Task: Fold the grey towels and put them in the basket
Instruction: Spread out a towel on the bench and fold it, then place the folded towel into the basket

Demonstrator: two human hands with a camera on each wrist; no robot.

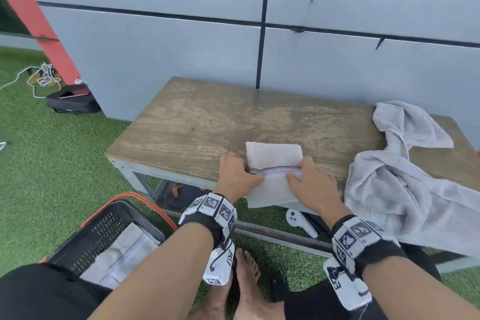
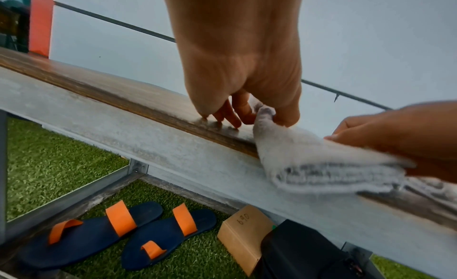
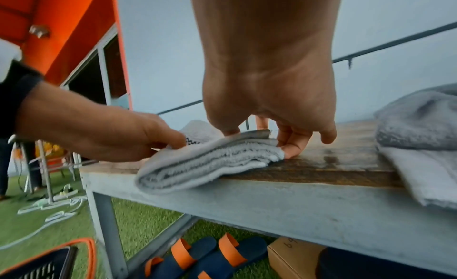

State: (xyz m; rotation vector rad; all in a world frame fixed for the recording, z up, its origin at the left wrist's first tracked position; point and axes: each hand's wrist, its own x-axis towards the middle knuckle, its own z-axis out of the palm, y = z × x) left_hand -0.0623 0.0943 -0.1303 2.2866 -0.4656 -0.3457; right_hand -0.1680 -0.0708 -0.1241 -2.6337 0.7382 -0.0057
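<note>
A folded grey towel with a checked band lies at the front edge of the wooden table, its near part hanging over the edge. My left hand pinches its left side; the left wrist view shows thumb and fingers closed on the cloth. My right hand grips the right side, thumb on top and fingers under the layers. More grey towels lie crumpled at the table's right end. The black basket on the grass at lower left holds a folded towel.
A grey panelled wall stands right behind the table. Under the table are blue and orange sandals, a cardboard box and a black bag. A white controller and cables lie on the grass.
</note>
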